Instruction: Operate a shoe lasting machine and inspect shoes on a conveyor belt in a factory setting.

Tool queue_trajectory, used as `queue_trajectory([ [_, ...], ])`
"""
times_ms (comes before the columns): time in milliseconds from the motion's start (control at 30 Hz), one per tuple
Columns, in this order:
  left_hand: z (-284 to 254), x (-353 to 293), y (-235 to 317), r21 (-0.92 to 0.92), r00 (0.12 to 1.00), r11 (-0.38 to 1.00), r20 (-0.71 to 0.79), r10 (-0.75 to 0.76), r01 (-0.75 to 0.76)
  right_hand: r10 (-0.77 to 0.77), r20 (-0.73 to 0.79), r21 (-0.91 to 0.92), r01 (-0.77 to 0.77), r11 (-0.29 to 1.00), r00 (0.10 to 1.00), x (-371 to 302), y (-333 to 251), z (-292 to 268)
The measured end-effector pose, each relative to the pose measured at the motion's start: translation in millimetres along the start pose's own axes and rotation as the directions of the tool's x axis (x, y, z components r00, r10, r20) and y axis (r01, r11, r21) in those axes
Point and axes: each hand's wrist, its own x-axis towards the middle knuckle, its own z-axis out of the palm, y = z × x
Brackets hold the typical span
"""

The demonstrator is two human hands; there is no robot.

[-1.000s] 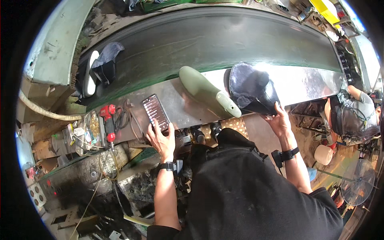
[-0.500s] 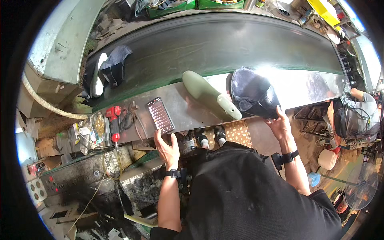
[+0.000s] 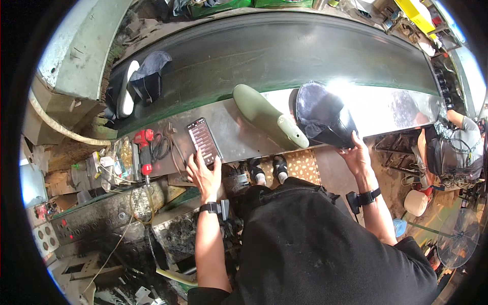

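Observation:
My left hand (image 3: 204, 177) reaches to the near end of a phone (image 3: 202, 136) lying on the metal ledge, fingers spread over the lower part of its lit screen. A dark shoe upper (image 3: 341, 121) with a fuzzy bluish-grey lining rests on the ledge to the right. My right hand (image 3: 360, 158) grips its near edge; the thumb shows on top, while the fingers underneath are mostly hidden. Between phone and upper lies a pale green shoe last (image 3: 264, 113), pointing away to the left, its near end close to the upper.
A red power tool (image 3: 144, 145) and pliers (image 3: 176, 144) lie left of the phone. Beyond the ledge runs a wide dark conveyor belt (image 3: 284, 56), with a white-soled shoe (image 3: 129, 90) and a dark upper (image 3: 148, 84) at its left. Another person (image 3: 460, 140) is at far right.
My left hand has moved forward from the phone's near edge onto its screen. My right hand still holds the shoe upper in nearly the same place.

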Motion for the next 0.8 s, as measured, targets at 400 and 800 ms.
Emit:
queue_trajectory([
  [400, 3, -7, -22, -0.421, 0.998, 0.905, -0.030, 0.055, -0.063, 0.013, 0.023, 0.033, -0.013, 0.999, 1.000, -5, 2, 4],
  [800, 5, -28, -20, -0.315, 0.990, 0.939, -0.062, 0.126, -0.139, 0.001, 0.064, 0.028, -0.003, 1.000, 0.998, -6, 3, 3],
])
